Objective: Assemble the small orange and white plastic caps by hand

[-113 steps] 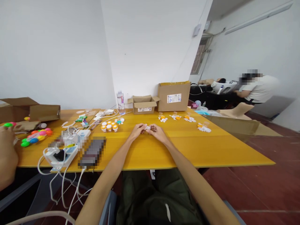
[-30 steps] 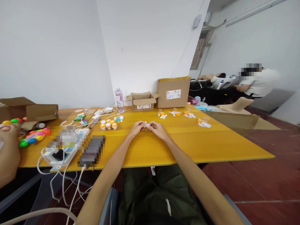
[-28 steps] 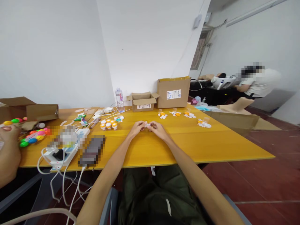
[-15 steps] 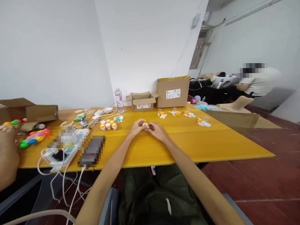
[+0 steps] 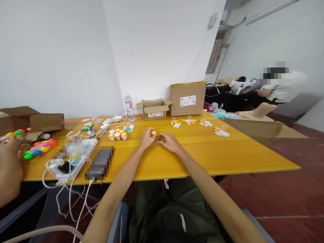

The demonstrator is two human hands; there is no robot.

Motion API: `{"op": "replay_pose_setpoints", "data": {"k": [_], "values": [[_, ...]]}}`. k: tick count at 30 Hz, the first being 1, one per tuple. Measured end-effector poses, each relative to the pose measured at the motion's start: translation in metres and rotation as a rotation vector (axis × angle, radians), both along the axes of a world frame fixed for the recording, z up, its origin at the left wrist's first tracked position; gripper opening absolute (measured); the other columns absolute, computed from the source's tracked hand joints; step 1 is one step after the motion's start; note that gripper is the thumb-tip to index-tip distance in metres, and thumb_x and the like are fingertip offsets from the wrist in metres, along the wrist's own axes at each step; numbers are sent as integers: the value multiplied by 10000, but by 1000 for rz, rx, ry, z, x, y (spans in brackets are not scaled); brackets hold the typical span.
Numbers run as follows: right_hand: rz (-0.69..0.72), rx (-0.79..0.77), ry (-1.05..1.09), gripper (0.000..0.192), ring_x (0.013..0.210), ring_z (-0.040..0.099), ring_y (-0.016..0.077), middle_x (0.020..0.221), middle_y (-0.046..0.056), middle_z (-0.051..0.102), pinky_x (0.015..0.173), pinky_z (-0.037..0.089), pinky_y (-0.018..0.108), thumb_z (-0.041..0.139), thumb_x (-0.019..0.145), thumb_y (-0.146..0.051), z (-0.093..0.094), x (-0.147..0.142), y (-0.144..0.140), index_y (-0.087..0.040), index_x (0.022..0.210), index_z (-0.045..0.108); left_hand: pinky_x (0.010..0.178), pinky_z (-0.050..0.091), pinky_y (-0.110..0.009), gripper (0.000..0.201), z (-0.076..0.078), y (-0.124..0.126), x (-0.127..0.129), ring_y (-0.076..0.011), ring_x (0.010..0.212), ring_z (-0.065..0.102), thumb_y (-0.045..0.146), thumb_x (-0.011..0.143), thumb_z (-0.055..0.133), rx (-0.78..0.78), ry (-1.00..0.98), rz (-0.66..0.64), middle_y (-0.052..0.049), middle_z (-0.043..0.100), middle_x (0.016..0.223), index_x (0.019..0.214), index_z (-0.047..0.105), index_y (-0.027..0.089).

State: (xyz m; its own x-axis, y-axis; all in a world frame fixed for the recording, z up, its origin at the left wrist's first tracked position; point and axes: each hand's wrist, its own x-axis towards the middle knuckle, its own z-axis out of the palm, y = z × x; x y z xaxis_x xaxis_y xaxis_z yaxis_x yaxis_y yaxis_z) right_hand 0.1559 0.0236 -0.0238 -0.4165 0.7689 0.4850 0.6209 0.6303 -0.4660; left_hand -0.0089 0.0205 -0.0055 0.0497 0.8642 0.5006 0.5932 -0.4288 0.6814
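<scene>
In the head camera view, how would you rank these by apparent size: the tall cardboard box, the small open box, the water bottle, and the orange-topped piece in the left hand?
Largest to smallest:
1. Tall cardboard box
2. Small open box
3. Water bottle
4. Orange-topped piece in the left hand, partly covered

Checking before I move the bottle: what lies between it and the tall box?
In the head view, mainly the small open box stands between the bottle and tall box.

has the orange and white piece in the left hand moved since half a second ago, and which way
Yes. The orange and white piece, held in the left hand, has shifted slightly left, judged against the small open cardboard box behind it.
</scene>
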Motion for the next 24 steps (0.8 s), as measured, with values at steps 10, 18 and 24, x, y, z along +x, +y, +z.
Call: {"op": "replay_pose_setpoints", "data": {"k": [10, 18, 24], "values": [[-20, -3, -29, 164, 975, 616, 227, 990, 71, 661, 868, 478, 358, 676, 817, -301, 0, 0, -1, -206, 946, 639, 870, 456, -335, 473, -13, 7, -9, -203, 921, 598, 150, 743, 652, -136, 130, 40, -29, 636, 945, 1188, 514, 231], [-26, 1, -61, 158, 986, 618, 224, 1006, 75, 666, 861, 479, 347, 660, 833, -312, 1, 0, -2, -211, 952, 637, 926, 451, -382, 464, -11, 10, -20, -246, 1015, 601, 132, 751, 633, -110, 152, 121, -74, 645, 1056, 1192, 528, 228], [-37, 6, -81, 162, 987, 615, 223, 1017, 80, 661, 860, 474, 346, 649, 844, -313, 3, -1, -4, -212, 970, 636, 867, 474, -350, 508, -12, 13, -23, -219, 933, 621, 141, 752, 638, -141, 155, 130, -39, 658, 976, 1229, 491, 238]]}}
